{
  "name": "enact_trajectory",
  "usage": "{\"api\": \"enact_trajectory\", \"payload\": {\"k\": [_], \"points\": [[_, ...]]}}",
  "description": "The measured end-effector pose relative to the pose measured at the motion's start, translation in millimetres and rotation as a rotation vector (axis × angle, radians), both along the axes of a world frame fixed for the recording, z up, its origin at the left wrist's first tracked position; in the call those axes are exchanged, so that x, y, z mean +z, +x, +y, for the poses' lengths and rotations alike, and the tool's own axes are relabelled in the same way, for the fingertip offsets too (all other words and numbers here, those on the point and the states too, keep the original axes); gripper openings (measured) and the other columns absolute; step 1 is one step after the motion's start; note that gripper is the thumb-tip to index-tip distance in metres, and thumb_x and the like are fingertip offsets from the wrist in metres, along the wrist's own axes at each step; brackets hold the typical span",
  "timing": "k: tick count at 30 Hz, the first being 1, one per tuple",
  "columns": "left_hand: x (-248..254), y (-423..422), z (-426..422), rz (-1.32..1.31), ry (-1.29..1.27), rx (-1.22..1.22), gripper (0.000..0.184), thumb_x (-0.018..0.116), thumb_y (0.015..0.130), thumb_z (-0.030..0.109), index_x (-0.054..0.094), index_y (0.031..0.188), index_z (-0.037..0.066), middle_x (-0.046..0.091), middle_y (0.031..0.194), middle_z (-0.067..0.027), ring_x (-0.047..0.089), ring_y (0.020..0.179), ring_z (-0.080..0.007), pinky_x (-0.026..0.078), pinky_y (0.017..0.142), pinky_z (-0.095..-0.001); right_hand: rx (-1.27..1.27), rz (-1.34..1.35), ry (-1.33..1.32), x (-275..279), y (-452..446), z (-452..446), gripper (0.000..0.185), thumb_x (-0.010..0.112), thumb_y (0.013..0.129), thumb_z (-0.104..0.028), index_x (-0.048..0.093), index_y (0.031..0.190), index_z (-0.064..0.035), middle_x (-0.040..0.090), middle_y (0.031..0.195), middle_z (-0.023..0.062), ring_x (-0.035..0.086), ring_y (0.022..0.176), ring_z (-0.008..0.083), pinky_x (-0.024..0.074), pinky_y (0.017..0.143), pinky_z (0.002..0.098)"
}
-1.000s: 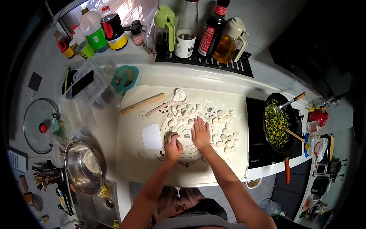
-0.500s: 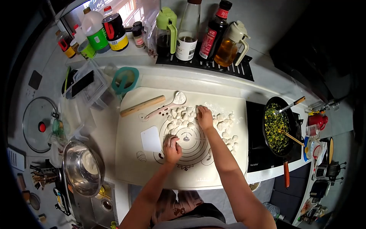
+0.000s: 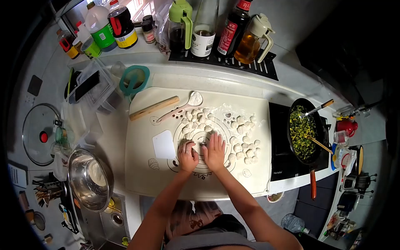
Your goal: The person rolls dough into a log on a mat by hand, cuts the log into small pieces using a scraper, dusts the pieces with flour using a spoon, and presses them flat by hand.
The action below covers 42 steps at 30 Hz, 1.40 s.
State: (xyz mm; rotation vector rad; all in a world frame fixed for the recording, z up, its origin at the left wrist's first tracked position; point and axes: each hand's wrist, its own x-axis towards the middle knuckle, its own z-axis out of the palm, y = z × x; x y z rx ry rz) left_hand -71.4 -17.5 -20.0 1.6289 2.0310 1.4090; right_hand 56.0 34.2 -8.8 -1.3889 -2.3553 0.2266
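On the white, flour-dusted pastry mat (image 3: pixel 196 185) with printed circles, both hands are near the centre. My left hand (image 3: pixel 188 157) rests with fingers curled inward; whatever they may hold is hidden. Close beside it on the right, my right hand (image 3: pixel 214 153) lies palm down, fingers stretched out; anything under the palm is hidden. Small dough pieces (image 3: pixel 201 120) are scattered just beyond the hands. More dough pieces (image 3: pixel 246 148) lie to the right. A white dough scraper (image 3: pixel 164 145) lies left of my left hand.
A rolling pin (image 3: pixel 154 108) and a spoon of flour (image 3: pixel 195 99) lie at the mat's back left. The frying pan (image 3: pixel 304 133) of chopped green and yellow filling stands on the right hob. A steel bowl (image 3: pixel 89 179) is at left; bottles (image 3: pixel 229 31) line the back ledge.
My right hand has moved from the dough pieces at the back toward me and left, beside my left hand, its fingers now extended. My left hand remains curled. The camera view has shifted slightly.
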Motion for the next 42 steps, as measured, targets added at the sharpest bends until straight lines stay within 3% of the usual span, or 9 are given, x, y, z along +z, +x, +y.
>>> {"api": "enact_trajectory", "payload": {"k": [6, 10, 15, 16, 20, 26, 30, 36, 42], "points": [[0.3, 2.2, 0.6, -0.011, -0.011, 0.013, 0.025, 0.053, 0.075, 0.002, 0.056, 0.1, 0.001, 0.058, 0.101, -0.0197, 0.054, 0.097, -0.0392, 0.044, 0.086, -0.0459, -0.013, -0.217, -0.101, -7.0, -18.0, 10.5, 0.076, 0.042, 0.094, -0.048, 0.028, 0.142, 0.0075, 0.024, 0.15, 0.0238, 0.018, 0.141, 0.0381, 0.0122, 0.114, 0.0522], [-1.5, 0.1, 2.3, 0.033, 0.016, 0.005, 0.027, 0.053, 0.074, 0.002, 0.055, 0.1, 0.002, 0.058, 0.102, -0.0186, 0.054, 0.098, -0.0386, 0.043, 0.087, -0.0461, 0.061, -0.146, -0.114, -8.9, 5.4, 6.5, 0.067, 0.041, 0.095, -0.041, 0.026, 0.146, -0.0016, 0.024, 0.153, 0.0164, 0.018, 0.142, 0.0333, 0.0103, 0.115, 0.0515], [-3.0, 1.0, 1.6, 0.041, 0.024, 0.005, 0.031, 0.053, 0.072, 0.002, 0.053, 0.103, 0.005, 0.058, 0.103, -0.0161, 0.055, 0.098, -0.0367, 0.043, 0.089, -0.0472, -0.351, -0.217, 0.116, -18.9, 54.4, 46.0, 0.051, 0.047, 0.094, -0.025, 0.039, 0.138, -0.0018, 0.031, 0.149, 0.0178, 0.025, 0.139, 0.0355, 0.0173, 0.112, 0.0551], [-3.1, 0.6, 2.0, 0.038, 0.028, 0.001, 0.029, 0.053, 0.073, 0.002, 0.054, 0.101, 0.004, 0.057, 0.103, -0.0172, 0.055, 0.098, -0.0375, 0.043, 0.089, -0.0468, -0.331, -0.172, 0.277, 3.2, 50.7, 55.6, 0.04, 0.052, 0.091, -0.024, 0.052, 0.124, -0.0006, 0.051, 0.129, 0.0219, 0.047, 0.122, 0.0366, 0.0341, 0.103, 0.051], [-1.9, 0.6, 1.5, 0.038, 0.0, 0.009, 0.027, 0.054, 0.073, 0.001, 0.054, 0.1, 0.003, 0.057, 0.103, -0.0181, 0.054, 0.099, -0.0383, 0.043, 0.088, -0.0465, -0.11, 0.29, -0.062, 13.2, 11.6, 67.2, 0.033, 0.069, 0.081, -0.03, 0.061, 0.094, -0.0009, 0.064, 0.081, 0.017, 0.06, 0.077, 0.0351, 0.0489, 0.072, 0.0429], [-0.7, 0.1, 1.1, 0.023, -0.011, 0.003, 0.028, 0.054, 0.073, 0.002, 0.055, 0.101, 0.003, 0.057, 0.103, -0.0178, 0.055, 0.099, -0.0381, 0.043, 0.088, -0.0458, -0.194, 0.187, -0.222, -5.5, -28.1, 76.2, 0.029, 0.071, 0.077, -0.023, 0.063, 0.094, -0.0022, 0.063, 0.088, 0.0168, 0.059, 0.084, 0.036, 0.0484, 0.075, 0.0432], [-4.5, 1.1, 1.7, 0.038, 0.014, 0.025, 0.027, 0.054, 0.074, 0.002, 0.055, 0.101, 0.003, 0.058, 0.103, -0.0174, 0.055, 0.097, -0.0381, 0.043, 0.087, -0.0459, -0.022, 0.357, -0.181, 4.4, 4.6, 32.2, 0.023, 0.071, 0.073, -0.01, 0.063, 0.094, -0.0032, 0.063, 0.089, 0.0143, 0.057, 0.084, 0.0345, 0.0471, 0.076, 0.042], [-3.7, 0.0, 2.2, 0.049, 0.024, 0.006, 0.026, 0.054, 0.074, 0.002, 0.055, 0.1, 0.003, 0.058, 0.102, -0.0175, 0.055, 0.096, -0.0382, 0.043, 0.086, -0.0463, 0.085, 0.454, -0.157, 5.4, 12.5, 22.3, 0.024, 0.071, 0.074, -0.009, 0.065, 0.096, -0.0023, 0.063, 0.091, 0.0131, 0.058, 0.083, 0.0327, 0.0476, 0.075, 0.0399], [-5.7, 0.0, 2.7, 0.059, 0.039, 0.013, 0.026, 0.054, 0.073, 0.003, 0.055, 0.099, 0.003, 0.058, 0.101, -0.0176, 0.056, 0.095, -0.038, 0.044, 0.085, -0.046, -0.082, 0.494, -0.299, -2.5, -1.7, 18.6, 0.017, 0.07, 0.074, -0.007, 0.068, 0.09, -0.0012, 0.063, 0.091, 0.0144, 0.058, 0.082, 0.0324, 0.0484, 0.073, 0.0392]]}}
